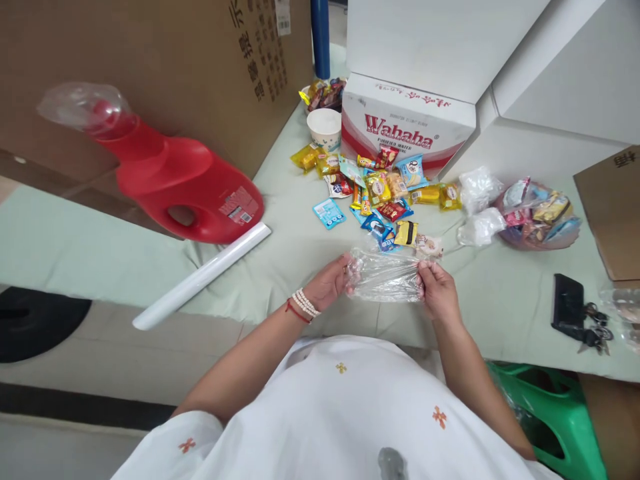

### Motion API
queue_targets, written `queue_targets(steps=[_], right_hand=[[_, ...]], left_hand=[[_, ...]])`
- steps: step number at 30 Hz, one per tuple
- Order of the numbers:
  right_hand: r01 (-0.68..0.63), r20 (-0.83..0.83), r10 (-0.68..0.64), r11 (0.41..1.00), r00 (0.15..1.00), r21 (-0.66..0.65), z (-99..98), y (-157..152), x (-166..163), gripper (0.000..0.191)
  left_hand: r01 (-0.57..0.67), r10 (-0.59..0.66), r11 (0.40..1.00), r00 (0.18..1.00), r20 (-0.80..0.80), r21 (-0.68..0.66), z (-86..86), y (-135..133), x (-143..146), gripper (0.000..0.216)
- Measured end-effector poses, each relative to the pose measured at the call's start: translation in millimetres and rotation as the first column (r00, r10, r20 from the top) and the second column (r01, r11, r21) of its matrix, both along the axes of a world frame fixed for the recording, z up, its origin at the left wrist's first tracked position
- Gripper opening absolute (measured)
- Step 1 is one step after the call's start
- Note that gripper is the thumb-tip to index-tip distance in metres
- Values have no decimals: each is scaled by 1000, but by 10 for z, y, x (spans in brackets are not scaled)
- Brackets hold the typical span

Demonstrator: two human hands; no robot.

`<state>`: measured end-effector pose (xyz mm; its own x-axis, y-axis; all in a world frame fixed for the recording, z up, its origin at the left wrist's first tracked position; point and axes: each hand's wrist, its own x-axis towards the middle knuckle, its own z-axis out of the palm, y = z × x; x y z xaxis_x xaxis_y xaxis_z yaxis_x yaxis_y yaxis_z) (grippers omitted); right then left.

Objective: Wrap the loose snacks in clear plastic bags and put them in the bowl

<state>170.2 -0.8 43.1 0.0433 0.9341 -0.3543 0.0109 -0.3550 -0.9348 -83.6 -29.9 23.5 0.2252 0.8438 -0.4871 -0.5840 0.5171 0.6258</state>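
Our left fingers (340, 270) and right fingers (429, 273) grip opposite sides of the clear plastic film (385, 277), presumably for tension.

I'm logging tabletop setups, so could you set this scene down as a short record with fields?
left grip: holds the left end of a clear plastic film
right grip: pinches the film's right end
film: wrinkled, spread between both hands
beyond the film: wrapped snacks in a loose heap, before a white-and-red box
left side: red jug, tilted in view; white roll beside it
right side: pink bowl of packets; keys
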Motion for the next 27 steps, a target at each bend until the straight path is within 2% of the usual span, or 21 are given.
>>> queue_targets(steps=[3,5,9,14,19,21,23,24,25,27], right_hand=[[-39,49,39,999,998,-3,-75,-43,24,43],[-50,70,51,999,996,-9,-116,-70,47,42],[-19,87,19,1000,996,0,-158,-106,128,43],[7,76,-5,1000,997,-29,-184,-140,225,45],[13,131,-10,1000,991,-23,-228,-150,301,42],[-8,184,6,1000,983,9,-236,-143,344,41],[-83,211,75,996,975,28,-234,-135,386,41],[-130,211,121,991,970,31,-230,-133,403,42],[-176,203,166,984,965,32,-224,-132,414,42],[-240,179,230,970,957,36,-212,-134,421,43]], left_hand=[[128,-136,987,988,-75,-94,-55,-13,7,44],[173,-187,979,973,-139,-104,-65,-29,14,40],[18,-27,998,987,-160,-59,-6,-26,2,43],[-185,178,982,974,-139,-40,93,-45,-33,51],[-214,181,975,927,-328,-68,70,-176,-142,49],[-161,111,984,897,-429,-83,50,-235,-237,43],[16,-69,995,821,-566,-98,48,-275,-338,43],[120,-147,989,738,-659,-86,58,-282,-379,47],[207,-173,977,625,-761,-52,75,-278,-406,50],[311,-52,948,377,-925,74,120,-238,-401,49]])
